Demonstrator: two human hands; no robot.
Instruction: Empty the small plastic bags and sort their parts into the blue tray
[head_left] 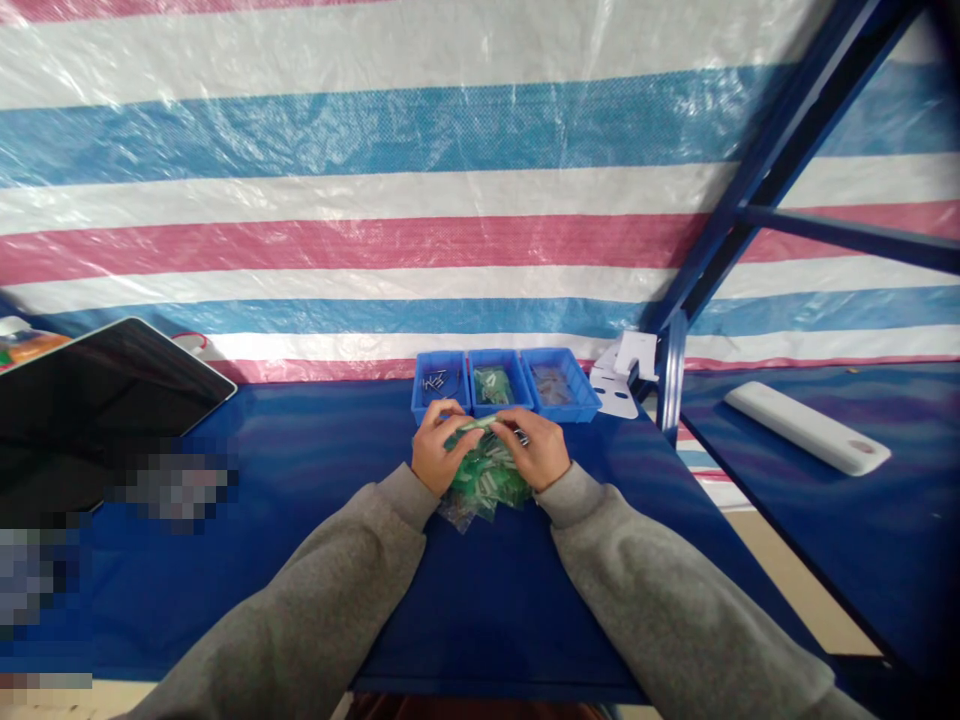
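Both of my hands are closed in a pinch on one small greenish plastic bag [480, 424]. My left hand [439, 447] grips its left end, and my right hand [538, 448] grips its right end. Some small metallic pieces show by the right fingers, too small to name. Right under the hands lies a heap of small clear and green plastic bags [486, 482], partly hidden by the fingers. Just beyond are three blue bins: the left bin [418, 390] has small metal pieces, the middle bin [517, 372] green bags, and the right bin [585, 388] clear bags.
Everything stands on a blue table [480, 610]. A dark-screened panel [112, 400] lies to the left. White cut-out sheets [619, 385] lean by the blue metal post [671, 375] at right. A white oblong device [806, 425] rests on the neighbouring table. Striped plastic sheeting [420, 245] hangs behind.
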